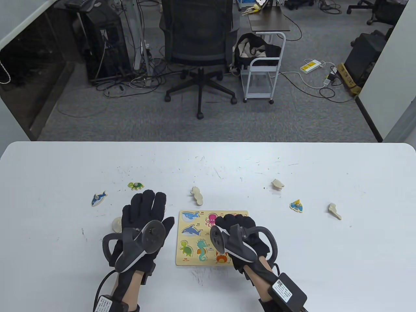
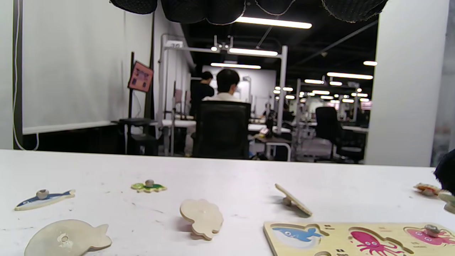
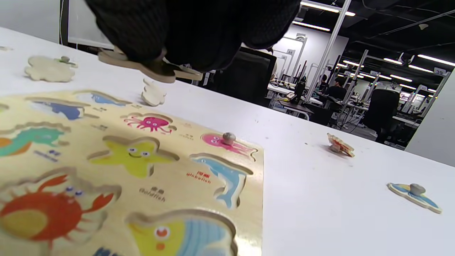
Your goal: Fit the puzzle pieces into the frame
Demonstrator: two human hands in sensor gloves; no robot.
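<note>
The wooden puzzle frame lies at the table's near middle, with printed sea animals in its recesses; it also shows in the right wrist view and the left wrist view. A pink jellyfish piece sits in its recess. My right hand hovers over the frame's right part and pinches a bare-wood piece, underside showing, above the frame. My left hand rests flat and empty on the table just left of the frame.
Loose pieces lie around: a blue fish, a green turtle, a face-down piece behind the frame, a pale round one by my left hand, and three at the right.
</note>
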